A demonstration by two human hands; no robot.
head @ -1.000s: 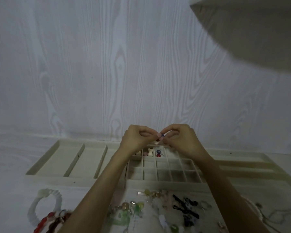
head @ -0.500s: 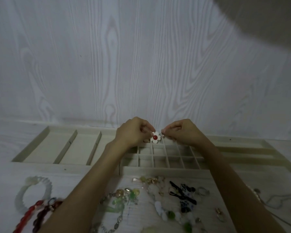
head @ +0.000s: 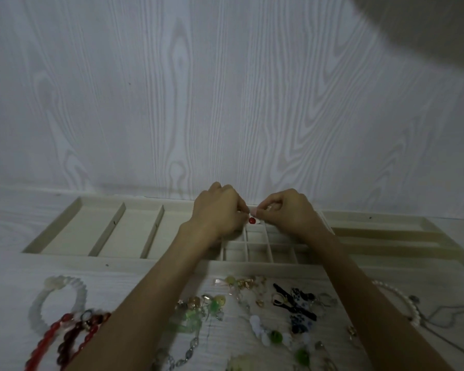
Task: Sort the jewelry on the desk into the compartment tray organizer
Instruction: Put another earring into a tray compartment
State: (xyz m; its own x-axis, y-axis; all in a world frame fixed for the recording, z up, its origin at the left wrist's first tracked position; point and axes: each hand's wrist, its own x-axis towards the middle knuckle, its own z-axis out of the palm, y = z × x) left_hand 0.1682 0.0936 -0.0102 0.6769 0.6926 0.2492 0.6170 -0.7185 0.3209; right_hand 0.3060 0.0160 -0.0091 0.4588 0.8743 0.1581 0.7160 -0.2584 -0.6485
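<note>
Over the tray: I see both hands meeting above the small square compartments, close to the back wall.
Left hand (head: 219,211): fingers curled inward, tips pressed to the left edge of the flower piece — it pinches it, as far as I can see.
Right hand (head: 287,210): fingers curled too, thumb and forefinger pinching the right edge of the same piece.
Flower piece (head: 252,220): small and white with a red round centre; held between the two hands, just above the far row of small compartments. I cannot tell if it touches the tray.
Compartment tray organizer (head: 106,231): pale beige, lying flat against the wall; long slots on the left, a grid of small squares in the middle, long horizontal slots on the right.
Desk (head: 8,285): white wood grain — jewelry is spread on the near part.
White bead bracelet (head: 56,298): near left, beside the red bead strands (head: 65,336).
Green and clear beads (head: 198,311): between my forearms.
Black pieces (head: 295,303): just right of them.
Pearl strand (head: 402,301): far right, next to a thin chain (head: 445,314).
</note>
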